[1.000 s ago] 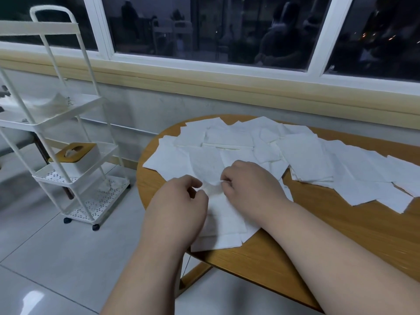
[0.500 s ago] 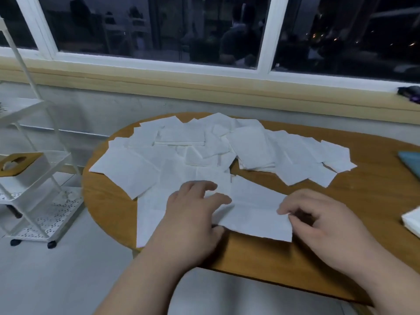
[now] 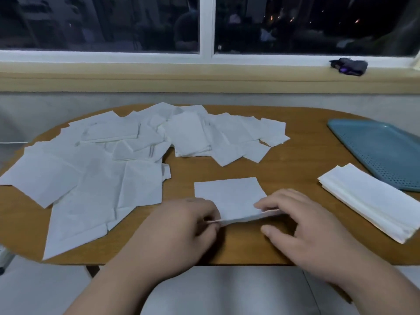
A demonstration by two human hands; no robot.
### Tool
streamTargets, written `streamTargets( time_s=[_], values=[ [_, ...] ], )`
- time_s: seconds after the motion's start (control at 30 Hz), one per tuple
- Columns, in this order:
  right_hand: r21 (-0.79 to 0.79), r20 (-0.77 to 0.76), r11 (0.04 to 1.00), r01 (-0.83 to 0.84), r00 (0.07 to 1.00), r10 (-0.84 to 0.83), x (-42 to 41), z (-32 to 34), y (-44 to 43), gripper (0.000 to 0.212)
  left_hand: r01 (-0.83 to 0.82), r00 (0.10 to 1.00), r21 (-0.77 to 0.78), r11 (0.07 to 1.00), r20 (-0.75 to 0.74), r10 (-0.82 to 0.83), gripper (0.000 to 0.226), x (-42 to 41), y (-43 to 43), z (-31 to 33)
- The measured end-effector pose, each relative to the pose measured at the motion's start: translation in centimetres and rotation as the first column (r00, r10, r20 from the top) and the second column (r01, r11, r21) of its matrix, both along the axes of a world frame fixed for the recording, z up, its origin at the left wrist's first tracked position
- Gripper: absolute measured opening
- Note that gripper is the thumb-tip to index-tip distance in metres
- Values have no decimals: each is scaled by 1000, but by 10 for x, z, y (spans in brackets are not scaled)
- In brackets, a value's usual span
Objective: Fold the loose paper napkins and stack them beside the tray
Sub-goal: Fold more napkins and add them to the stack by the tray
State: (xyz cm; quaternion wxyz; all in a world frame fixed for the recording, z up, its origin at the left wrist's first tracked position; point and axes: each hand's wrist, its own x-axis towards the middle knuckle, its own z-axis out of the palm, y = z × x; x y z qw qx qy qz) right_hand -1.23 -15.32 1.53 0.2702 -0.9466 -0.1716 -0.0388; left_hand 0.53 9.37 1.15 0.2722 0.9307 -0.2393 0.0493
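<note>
Plainly, in the head view, one napkin point(image 3: 229, 193) lies on the table point(image 3: 300, 155) between both hands, long axis left to right. The left hand point(image 3: 181, 228) pinches its near left corner and the right hand point(image 3: 302, 228) its near right, with that edge raised. The far edge lies flat beyond the grip. The stack point(image 3: 368, 201) beside the tray point(image 3: 381, 148) sits right, nearer the right hand.

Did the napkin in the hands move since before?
Yes. The napkin slid right along the table, off the loose pile, toward the folded stack; left hand and right hand pinch its near edge.
</note>
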Motion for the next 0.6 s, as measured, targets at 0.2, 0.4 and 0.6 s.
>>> streamTargets(
  time_s=[0.2, 0.4, 0.6],
  values=[
    [307, -57, 938, 160, 987, -149, 0, 1, -14, 26, -81, 994, -180, 980, -82, 67, 7, 4, -18, 6],
    [184, -88, 954, 236, 971, -223, 17, -6, -21, 29, -138, 989, -103, 985, 42, 143, 42, 18, -25, -12],
    [-64, -1, 974, 216, 976, -216, 20, -13, -29, 41, 113, 992, 29, 993, 46, -114, 45, 13, -31, -21]
  ],
)
